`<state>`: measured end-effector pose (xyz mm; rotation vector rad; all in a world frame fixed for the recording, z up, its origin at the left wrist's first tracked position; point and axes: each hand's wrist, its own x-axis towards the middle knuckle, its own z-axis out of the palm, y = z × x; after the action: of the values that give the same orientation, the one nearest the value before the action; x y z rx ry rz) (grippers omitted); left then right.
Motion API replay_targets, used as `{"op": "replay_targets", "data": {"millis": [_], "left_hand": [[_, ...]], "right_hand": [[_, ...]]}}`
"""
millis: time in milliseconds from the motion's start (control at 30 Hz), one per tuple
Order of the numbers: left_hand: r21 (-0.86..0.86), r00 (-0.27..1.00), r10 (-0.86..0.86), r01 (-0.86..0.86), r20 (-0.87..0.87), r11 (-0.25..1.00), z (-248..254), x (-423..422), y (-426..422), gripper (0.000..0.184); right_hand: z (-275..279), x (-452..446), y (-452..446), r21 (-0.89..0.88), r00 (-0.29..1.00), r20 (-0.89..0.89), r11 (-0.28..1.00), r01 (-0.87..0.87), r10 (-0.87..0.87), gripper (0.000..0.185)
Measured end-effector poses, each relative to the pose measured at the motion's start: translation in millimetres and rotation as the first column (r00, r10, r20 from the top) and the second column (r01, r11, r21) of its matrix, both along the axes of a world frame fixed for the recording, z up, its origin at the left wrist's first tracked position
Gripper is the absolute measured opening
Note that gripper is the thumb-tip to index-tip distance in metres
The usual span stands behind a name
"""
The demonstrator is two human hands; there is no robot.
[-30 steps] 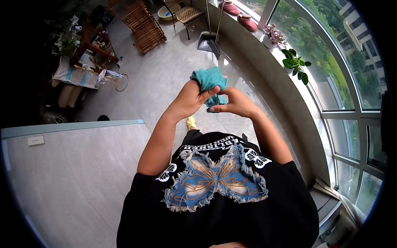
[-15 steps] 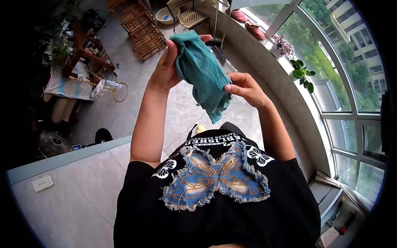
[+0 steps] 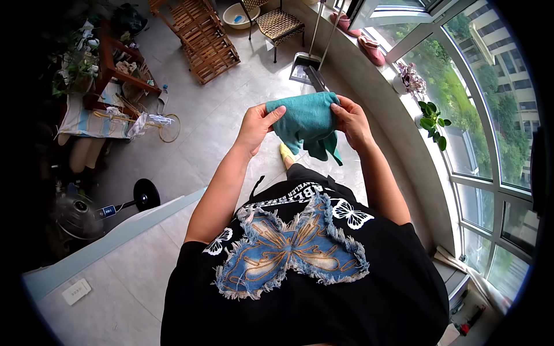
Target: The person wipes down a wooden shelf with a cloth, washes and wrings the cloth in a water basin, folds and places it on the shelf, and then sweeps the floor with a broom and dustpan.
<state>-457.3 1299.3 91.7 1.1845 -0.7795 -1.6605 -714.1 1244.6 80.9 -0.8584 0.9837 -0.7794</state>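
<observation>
A teal cloth (image 3: 306,120) hangs in front of my body, stretched along its upper edge, its lower part falling in loose folds. My left hand (image 3: 261,124) pinches its upper left corner, thumb on top. At the opposite corner, my right hand (image 3: 350,118) grips the cloth between thumb and fingers. Beyond the cloth lies a dustpan (image 3: 304,67) on the grey floor, and below it one of my feet shows in a yellow shoe (image 3: 286,153).
A wooden slatted rack (image 3: 205,46), a woven chair (image 3: 278,26) and a basin (image 3: 236,16) stand ahead. Pink shoes (image 3: 371,51) and potted plants (image 3: 431,122) line the window ledge at right. A fan (image 3: 81,210) stands at lower left.
The cloth has come down from its raised, slanted position and now hangs level between my hands. Earlier it was bunched up. My left hand has lowered, and the view has shifted slightly.
</observation>
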Motion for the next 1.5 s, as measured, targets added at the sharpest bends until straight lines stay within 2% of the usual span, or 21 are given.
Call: {"op": "replay_targets", "data": {"millis": [67,233,300,367,433,467,500,567,600,633,700,767,833,867,900,967,1100,1200,1300,1433,1500], "left_hand": [[-0.065,0.996,0.016,-0.01,0.089,0.998,5.6,5.1,-8.6,0.029],[-0.012,0.986,-0.038,0.041,0.163,0.999,8.2,37.7,-63.6,0.031],[0.023,0.97,-0.032,0.039,-0.241,0.999,5.4,40.0,-69.9,0.035],[0.053,0.965,-0.063,0.079,-0.253,0.995,9.2,45.6,-82.8,0.036],[0.084,0.957,-0.097,0.125,-0.273,0.989,8.7,50.5,-94.4,0.038],[0.061,0.963,-0.068,0.087,-0.261,0.994,7.2,53.0,-101.7,0.038],[0.036,0.967,-0.038,0.048,-0.25,0.998,9.7,53.7,-107.7,0.038],[0.038,0.957,-0.063,0.077,-0.283,0.996,18.1,57.9,-114.8,0.037],[0.04,0.946,-0.088,0.106,-0.313,0.994,22.5,62.7,-121.2,0.037],[0.042,0.946,-0.089,0.108,-0.312,0.993,20.1,67.6,-126.0,0.037],[0.076,0.944,-0.162,0.191,-0.289,0.979,16.1,79.5,-138.3,0.038],[0.097,0.927,-0.209,0.25,-0.31,0.964,16.4,85.3,-142.6,0.039],[0.114,0.908,-0.254,0.306,-0.334,0.945,16.4,98.0,-152.8,0.04],[0.153,0.876,-0.286,0.367,-0.387,0.917,15.3,106.5,-157.1,0.04],[0.188,0.841,-0.312,0.427,-0.441,0.885,13.1,115.8,-160.1,0.04],[0.193,0.821,-0.317,0.449,-0.476,0.873,0.9,140.8,-167.0,0.043],[0.122,0.874,-0.326,0.391,-0.361,0.912,-16.2,197.3,-174.7,0.047],[0.254,0.948,-0.317,0.309,-0.011,0.916,-16.4,259.3,-180.4,0.051],[0.33,0.98,-0.188,0.155,0.069,0.931,-42.8,322.8,-183.3,0.038],[0.291,0.979,-0.063,0.004,0.193,0.957,-50.2,393.0,-182.9,0.029],[0.074,0.945,0.082,-0.111,0.317,0.991,-52.9,403.0,-179.6,0.029]], "right_hand": [[-1.5,-6.4,-14.3,-0.002,1.0,-0.006,1.0,-0.004,0.004,0.025],[0.5,25.5,-69.9,-0.068,0.999,-0.046,0.998,0.004,-0.007,0.025],[1.9,36.5,-83.1,-0.079,0.999,-0.037,0.997,-0.004,0.001,0.026],[7.3,51.3,-97.0,-0.018,1.0,0.0,1.0,-0.008,0.008,0.029],[10.3,65.6,-106.9,0.062,0.966,0.255,0.998,0.023,-0.038,0.034],[7.0,66.5,-114.2,0.099,0.957,0.29,0.994,-0.04,0.01,0.046],[8.7,69.1,-117.7,0.102,0.957,0.289,0.994,-0.038,0.007,0.046],[16.6,75.5,-119.9,0.07,0.947,0.318,0.994,-0.082,0.055,0.059],[22.4,79.5,-124.2,0.084,0.955,0.282,0.989,-0.122,0.094,0.072],[21.1,82.8,-126.4,0.085,0.955,0.283,0.989,-0.121,0.092,0.072],[19.1,90.4,-131.3,0.025,0.981,0.076,0.984,-0.178,0.176,0.078],[17.7,93.9,-131.9,0.048,0.979,0.06,0.979,-0.198,0.195,0.08],[3.3,101.4,-142.7,-0.014,0.971,0.013,0.971,-0.238,0.238,0.075],[-2.3,108.4,-146.7,-0.068,0.976,-0.008,0.974,-0.216,0.216,0.061],[-8.3,114.6,-149.3,-0.072,0.976,-0.011,0.974,-0.216,0.216,0.061],[-19.2,134.6,-153.9,-0.102,0.889,-0.375,0.941,-0.322,0.263,0.045],[-17.9,193.6,-146.0,-0.09,0.964,-0.229,0.983,-0.158,0.134,0.041],[-20.7,240.6,-154.8,-0.112,0.934,-0.357,0.992,-0.057,0.013,0.04],[-35.2,270.7,-169.4,-0.162,0.953,-0.277,0.984,0.079,-0.122,0.041],[-39.4,308.9,-189.7,-0.21,0.922,-0.249,0.946,0.247,-0.296,0.041],[-39.9,312.7,-191.5,-0.22,0.921,-0.26,0.947,0.236,-0.29,0.042]]}}
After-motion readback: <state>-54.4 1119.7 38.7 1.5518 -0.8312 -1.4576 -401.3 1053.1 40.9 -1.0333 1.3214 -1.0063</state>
